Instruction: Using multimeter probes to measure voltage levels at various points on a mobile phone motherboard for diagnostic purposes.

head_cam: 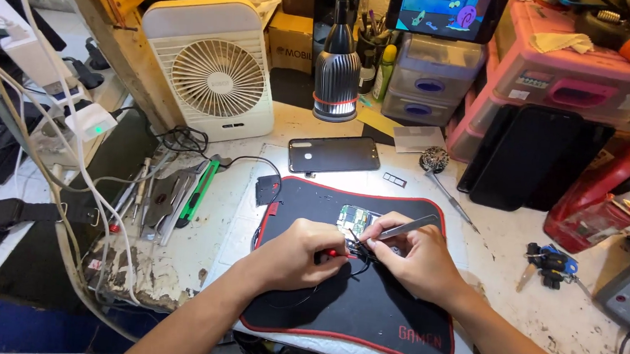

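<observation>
Two bare hands meet over a small green circuit board (354,219) lying near the top middle of a black rectangular mat with red stitched edging (354,303) on a stained white worktop (540,315). The left hand (297,256) has its grip pinched on a thin red-tipped probe (329,253), with black wires (357,256) trailing beneath; the right hand (415,260) has its grip pressed around one pair of slim silver metal tweezers (408,227) aimed at the board. Red lettering marks the mat's lower right corner. Behind it lie one dark phone back cover (334,155), one white desk fan (212,69) and one grey lamp head (336,76). A brown cardboard box (289,44) with dark print stands behind the fan, beside two stacked clear plastic drawers with blue handles (429,78) and a pink plastic drawer unit (561,86).
</observation>
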